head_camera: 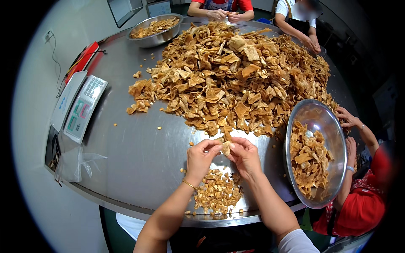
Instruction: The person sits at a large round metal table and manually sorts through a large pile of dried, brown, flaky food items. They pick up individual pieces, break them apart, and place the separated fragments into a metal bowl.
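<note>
Between my two hands a small pale-brown dried piece (226, 148) is pinched at fingertip height above the steel table (139, 151). My left hand (201, 158) grips one side of it with thumb and forefinger, and my right hand (247, 155) grips the other side. Just beyond my fingers rises a large heap of brown dried pieces (234, 79), curled and flaky, with pale seed-like bits among them. Under my forearms, near the table's front edge, lies a smaller pile of pale seed-like bits and fragments (218, 193).
At my right, a tilted steel bowl (340, 164) holds dried pieces, with a co-worker's arms (367, 132) close behind. Another filled steel bowl (155, 39) stands far left. A digital scale (85, 107) and a clear plastic bag (74, 163) line the left edge. Two co-workers sit opposite.
</note>
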Demonstrator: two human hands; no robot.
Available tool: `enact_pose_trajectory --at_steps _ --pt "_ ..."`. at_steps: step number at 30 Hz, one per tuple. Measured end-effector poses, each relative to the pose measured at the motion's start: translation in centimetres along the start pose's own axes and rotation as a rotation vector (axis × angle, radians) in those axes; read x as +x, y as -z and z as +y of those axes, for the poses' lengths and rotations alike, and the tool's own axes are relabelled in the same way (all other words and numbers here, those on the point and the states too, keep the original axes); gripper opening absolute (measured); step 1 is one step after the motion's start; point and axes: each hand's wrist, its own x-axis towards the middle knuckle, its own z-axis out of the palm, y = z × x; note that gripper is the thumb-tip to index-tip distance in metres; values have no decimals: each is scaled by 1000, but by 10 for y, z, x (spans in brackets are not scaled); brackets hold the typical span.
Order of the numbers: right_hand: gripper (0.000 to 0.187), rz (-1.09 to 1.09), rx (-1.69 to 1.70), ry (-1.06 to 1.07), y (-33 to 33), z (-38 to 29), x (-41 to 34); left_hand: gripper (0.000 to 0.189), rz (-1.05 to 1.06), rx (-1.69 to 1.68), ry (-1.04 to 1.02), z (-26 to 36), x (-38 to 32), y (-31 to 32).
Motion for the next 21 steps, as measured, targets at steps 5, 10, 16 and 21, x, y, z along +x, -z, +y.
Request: enact_pose_trajectory --at_steps 5,10,16,21 --pt "43 -262 487 -338 13 1 11 24 3 -299 133 -3 6 5" --pt "40 -320 416 -280 8 -1 7 25 6 -153 1 2 6 7" --pt "25 -188 193 -146 20 -15 10 22 33 -180 44 -3 11 10" --pt "18 -107 122 85 28 -27 16 25 61 551 -212 -19 19 21"
